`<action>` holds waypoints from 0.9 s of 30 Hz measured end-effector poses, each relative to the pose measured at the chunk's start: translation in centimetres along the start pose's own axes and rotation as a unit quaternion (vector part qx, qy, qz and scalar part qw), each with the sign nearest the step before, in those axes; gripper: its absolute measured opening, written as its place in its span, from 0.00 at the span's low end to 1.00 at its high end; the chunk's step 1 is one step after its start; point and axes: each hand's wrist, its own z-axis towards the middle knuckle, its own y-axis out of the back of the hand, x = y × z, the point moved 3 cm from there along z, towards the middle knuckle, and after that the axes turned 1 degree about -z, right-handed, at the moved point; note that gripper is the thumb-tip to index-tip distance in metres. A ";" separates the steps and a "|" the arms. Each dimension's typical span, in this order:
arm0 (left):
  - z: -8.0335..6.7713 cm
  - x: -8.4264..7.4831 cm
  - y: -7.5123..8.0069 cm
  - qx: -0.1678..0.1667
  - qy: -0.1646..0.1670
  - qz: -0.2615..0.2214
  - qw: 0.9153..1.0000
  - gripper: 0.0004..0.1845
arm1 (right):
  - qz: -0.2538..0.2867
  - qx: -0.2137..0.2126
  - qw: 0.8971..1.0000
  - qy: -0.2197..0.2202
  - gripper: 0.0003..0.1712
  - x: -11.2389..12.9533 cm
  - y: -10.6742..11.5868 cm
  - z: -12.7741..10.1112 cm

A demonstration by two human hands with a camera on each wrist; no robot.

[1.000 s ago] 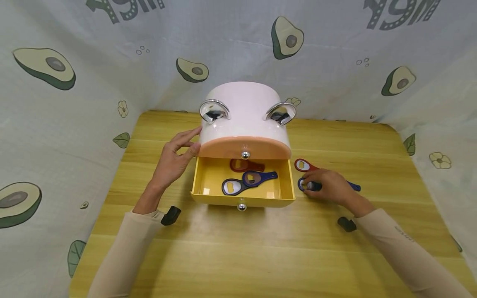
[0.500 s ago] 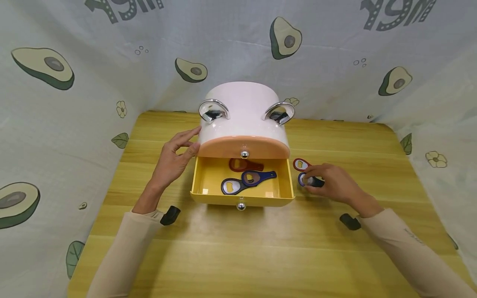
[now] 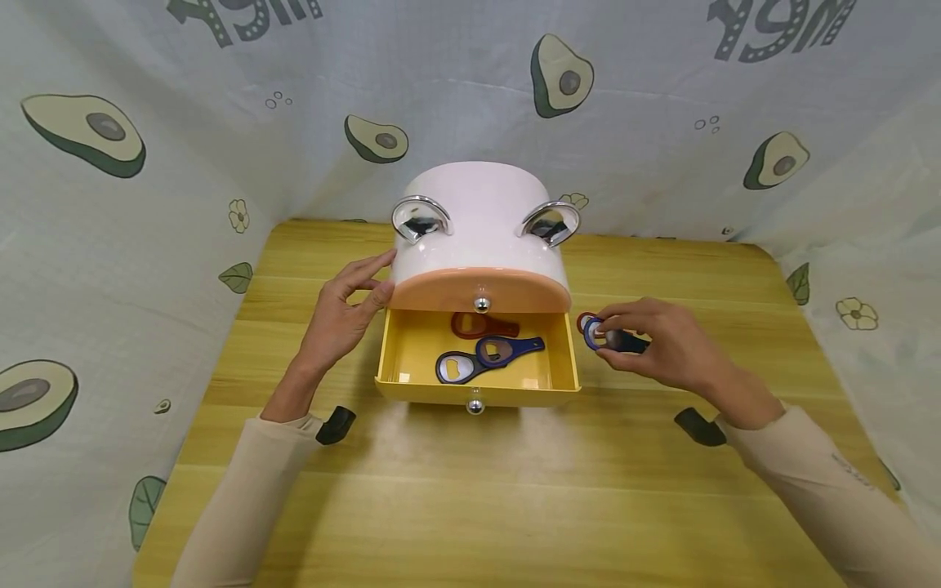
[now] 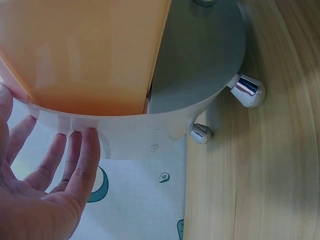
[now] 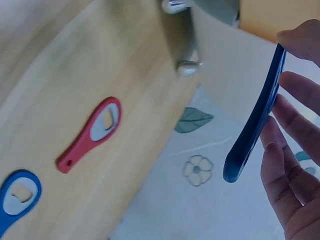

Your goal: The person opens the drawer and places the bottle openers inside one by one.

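My right hand (image 3: 665, 347) pinches a dark blue bottle opener (image 5: 256, 117) between thumb and fingers, just above the table and right of the pulled-out yellow drawer (image 3: 426, 396). Below it on the table lie a red bottle opener (image 5: 95, 131) and a blue one (image 5: 19, 197); in the head view my hand hides the blue one and most of the red. Inside the drawer are a red opener (image 3: 507, 328), a blue one (image 3: 520, 347) and a black one (image 3: 457, 368). My left hand (image 3: 340, 314) rests extended fingers against the left side of the white cabinet (image 3: 478, 212).
Above the yellow drawer, an orange drawer front (image 3: 441, 291) with a silver knob is closed. Two shiny silver ear-shaped pieces (image 3: 553, 222) stick out of the cabinet top. Behind the wooden table (image 3: 470, 506) hangs an avocado-print cloth (image 3: 456, 90).
My right hand has lifted the dark blue bottle opener off the table and shifted slightly back, so the opener now overlaps the red one. My left hand stays against the cabinet.
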 end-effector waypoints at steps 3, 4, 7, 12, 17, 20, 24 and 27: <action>0.0 0.1 0.0 -0.001 0.000 0.000 1.000 0.24 | 0.001 -0.002 1.000 0.013 0.19 0.6 0.8 0.5; 0.0 0.1 0.0 0.000 0.000 0.000 1.000 0.24 | 0.003 -0.002 1.000 0.015 0.20 0.8 1.0 0.7; 0.0 0.1 0.1 -0.001 -0.001 0.000 1.000 0.24 | 0.003 0.001 1.000 0.021 0.20 1.4 1.8 1.1; 0.0 0.0 0.0 0.000 -0.004 -0.003 1.000 0.24 | 0.010 -0.005 1.000 0.026 0.20 2.5 3.0 1.5; 0.0 0.1 0.0 -0.001 -0.002 -0.003 1.000 0.24 | 0.028 -0.022 0.998 0.048 0.19 4.0 4.0 2.1; 0.0 0.1 0.1 -0.003 0.002 -0.003 1.000 0.24 | 0.041 -0.031 0.996 0.070 0.30 5.2 4.3 2.7; 0.0 0.1 0.0 -0.003 0.001 -0.003 1.000 0.24 | 0.051 -0.032 0.993 0.102 0.28 6.9 4.1 3.7; 0.0 0.1 0.0 -0.002 0.000 -0.002 1.000 0.24 | 0.058 -0.025 0.991 0.121 0.21 8.0 3.6 4.5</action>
